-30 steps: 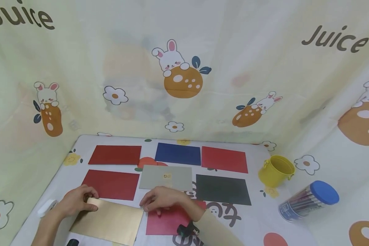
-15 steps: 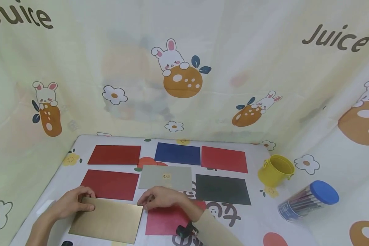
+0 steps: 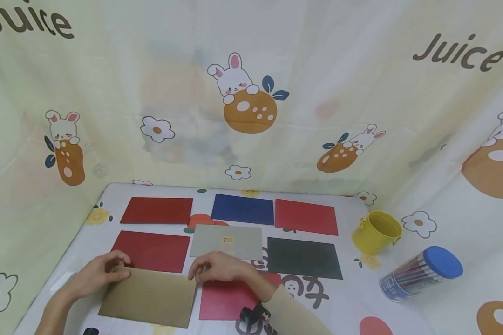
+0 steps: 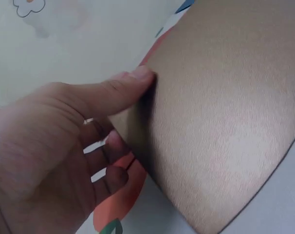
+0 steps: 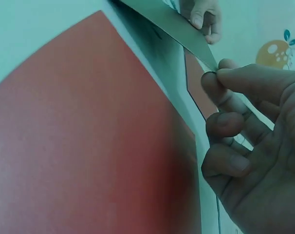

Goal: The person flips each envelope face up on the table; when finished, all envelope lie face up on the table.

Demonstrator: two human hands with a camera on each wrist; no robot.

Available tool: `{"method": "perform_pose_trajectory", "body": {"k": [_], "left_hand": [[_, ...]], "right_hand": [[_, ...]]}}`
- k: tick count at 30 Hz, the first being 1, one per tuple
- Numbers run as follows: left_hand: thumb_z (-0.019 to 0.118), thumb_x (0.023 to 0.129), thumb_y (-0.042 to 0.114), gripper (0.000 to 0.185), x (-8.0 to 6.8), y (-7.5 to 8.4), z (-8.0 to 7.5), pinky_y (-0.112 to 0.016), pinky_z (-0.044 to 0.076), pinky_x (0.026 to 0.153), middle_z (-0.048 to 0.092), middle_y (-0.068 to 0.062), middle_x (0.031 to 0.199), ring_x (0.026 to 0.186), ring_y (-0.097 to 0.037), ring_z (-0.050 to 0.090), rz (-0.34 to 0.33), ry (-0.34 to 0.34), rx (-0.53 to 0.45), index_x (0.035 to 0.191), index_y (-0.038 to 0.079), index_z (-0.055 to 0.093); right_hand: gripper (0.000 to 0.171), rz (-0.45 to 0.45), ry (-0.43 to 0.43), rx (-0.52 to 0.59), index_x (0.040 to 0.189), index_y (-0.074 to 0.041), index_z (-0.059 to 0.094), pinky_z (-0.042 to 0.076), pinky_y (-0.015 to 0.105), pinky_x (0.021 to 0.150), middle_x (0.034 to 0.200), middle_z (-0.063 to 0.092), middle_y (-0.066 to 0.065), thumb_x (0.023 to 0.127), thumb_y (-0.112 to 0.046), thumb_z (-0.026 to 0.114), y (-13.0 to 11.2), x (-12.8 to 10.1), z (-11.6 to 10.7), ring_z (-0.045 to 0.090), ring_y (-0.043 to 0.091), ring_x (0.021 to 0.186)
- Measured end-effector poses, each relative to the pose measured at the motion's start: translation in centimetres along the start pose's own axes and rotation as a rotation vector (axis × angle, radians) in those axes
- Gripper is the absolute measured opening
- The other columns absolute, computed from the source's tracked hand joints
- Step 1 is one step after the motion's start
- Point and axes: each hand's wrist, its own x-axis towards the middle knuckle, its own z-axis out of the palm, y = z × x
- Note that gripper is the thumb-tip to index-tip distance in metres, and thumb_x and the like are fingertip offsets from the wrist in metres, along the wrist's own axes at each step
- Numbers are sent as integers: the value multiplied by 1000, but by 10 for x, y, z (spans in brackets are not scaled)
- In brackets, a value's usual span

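Left hand [image 3: 94,277] and right hand [image 3: 220,269] each pinch a far corner of the gold sheet [image 3: 151,298]; we judge uneven grip could skew it onto the red sheet [image 3: 226,300].

On the white patterned table [image 3: 352,298] in front of you lie red, blue, grey and black card sheets in rows. To your right stands a small yellow metal bucket [image 3: 376,232], and near it a clear tub with a blue lid [image 3: 421,273] lies tipped over.

"juice" printed twice on backdrop cloth [image 3: 251,153], top left and top right; other marks unreadable.
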Motion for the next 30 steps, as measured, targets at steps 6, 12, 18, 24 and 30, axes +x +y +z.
{"method": "perform_pose_trajectory", "body": {"k": [6,12,18,24,30], "left_hand": [[69,96,32,26,-1,2,-4,-27,50,65,65,-6,97,83,-11,60,-26,42,-82,111,10,64],[64,99,36,42,4,8,-1,-25,53,84,66,-2,112,101,-6,60,-67,121,-191,123,2,63],[51,106,18,31,6,9,2,-33,57,81,68,8,111,98,-7,65,1,9,-572,131,1,59],[38,108,0,38,7,6,5,-27,55,86,69,7,117,102,-8,67,235,-116,-784,131,12,65],[37,108,0,40,12,11,10,-26,57,80,70,8,117,98,-7,68,321,-130,-828,124,18,69]], "right_hand": [[17,50,66,228,106,-22,76,46,21,59,82,64,1,94,-15,67,5,-7,-14,53,10,64],[18,47,178,433,110,-13,76,35,23,50,70,51,2,95,-14,67,16,-12,-26,40,13,56],[22,54,228,598,115,-6,73,35,24,51,76,56,2,95,-15,67,22,-17,-36,43,13,59],[20,32,227,672,114,-5,73,35,24,52,86,59,4,96,-13,67,23,-25,-46,45,14,63],[17,-41,169,699,111,-9,74,35,24,55,81,57,2,98,-8,63,22,-32,-52,45,14,64]]}}
